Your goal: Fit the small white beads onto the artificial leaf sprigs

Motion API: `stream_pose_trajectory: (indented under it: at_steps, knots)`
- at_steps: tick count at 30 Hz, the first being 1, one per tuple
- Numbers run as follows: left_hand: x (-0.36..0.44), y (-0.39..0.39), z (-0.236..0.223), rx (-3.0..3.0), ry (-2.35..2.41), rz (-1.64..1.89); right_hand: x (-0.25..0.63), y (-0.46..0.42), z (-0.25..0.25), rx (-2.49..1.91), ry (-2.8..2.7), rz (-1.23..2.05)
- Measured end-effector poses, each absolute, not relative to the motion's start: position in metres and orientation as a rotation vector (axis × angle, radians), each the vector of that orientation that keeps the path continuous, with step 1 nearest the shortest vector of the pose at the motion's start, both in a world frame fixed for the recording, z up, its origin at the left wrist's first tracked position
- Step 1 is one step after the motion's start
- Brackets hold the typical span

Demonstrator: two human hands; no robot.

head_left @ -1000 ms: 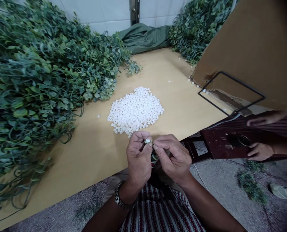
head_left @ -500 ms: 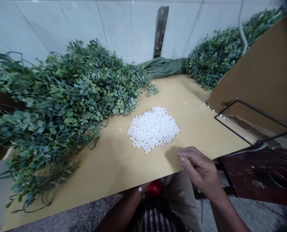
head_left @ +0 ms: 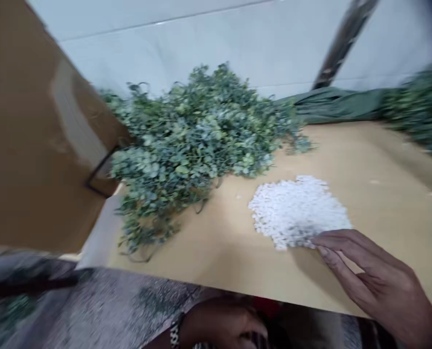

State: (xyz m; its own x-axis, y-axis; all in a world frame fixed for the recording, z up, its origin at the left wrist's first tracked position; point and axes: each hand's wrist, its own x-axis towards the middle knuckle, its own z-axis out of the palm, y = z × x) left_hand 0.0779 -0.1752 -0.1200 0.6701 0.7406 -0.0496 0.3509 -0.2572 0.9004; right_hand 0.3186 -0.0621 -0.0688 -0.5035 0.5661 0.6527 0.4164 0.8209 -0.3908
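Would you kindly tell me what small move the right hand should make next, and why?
Probably pinch one of the white pieces: the right hand has its fingertips at the pile's near edge, though blur hides whether they hold one; the left hand is away from the pile.

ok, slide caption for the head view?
Right hand at a pile of small white pieces, leafy greenery heaped further left.
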Motion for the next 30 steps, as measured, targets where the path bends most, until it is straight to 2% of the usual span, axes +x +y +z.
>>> stream_pose_trajectory:
  at_steps: [3, 6, 8, 10, 12, 15, 22, 27, 30]
  knots:
    - [0.037, -0.204, -0.069, 1.825, 0.688, 0.556, 0.264, -0.051, -0.058, -0.441, -2.340, 0.272]
    - [0.003, -0.216, -0.029, 1.980, 1.556, 1.040, 0.195, -0.045, -0.048, -0.296, -2.542, 0.180]
    - [-0.016, -0.220, -0.023, 2.182, 2.107, 1.262, 0.152, -0.042, -0.046, -0.373, -2.666, 0.081]
    - [-0.032, -0.222, -0.032, 2.248, 2.586, 1.194, 0.119, -0.041, -0.046, -0.540, -2.756, 0.008]
    - [-0.045, -0.225, -0.049, 2.188, 2.878, 0.959, 0.100, -0.040, -0.048, -0.615, -2.816, -0.044]
    - [-0.055, -0.227, -0.075, 2.118, 2.829, 0.670, 0.100, -0.041, -0.048, -0.626, -2.856, -0.047]
    - [-0.032, -0.189, -0.082, 2.296, 2.455, 0.649, 0.167, -0.049, -0.045, -0.652, -2.664, 0.346]
    - [-0.019, -0.156, -0.073, 2.077, 2.595, 0.541, 0.200, -0.063, -0.041, -0.506, -2.474, 0.288]
    - [-0.020, -0.154, -0.073, 2.065, 2.617, 0.647, 0.217, -0.075, -0.035, -0.512, -2.355, 0.288]
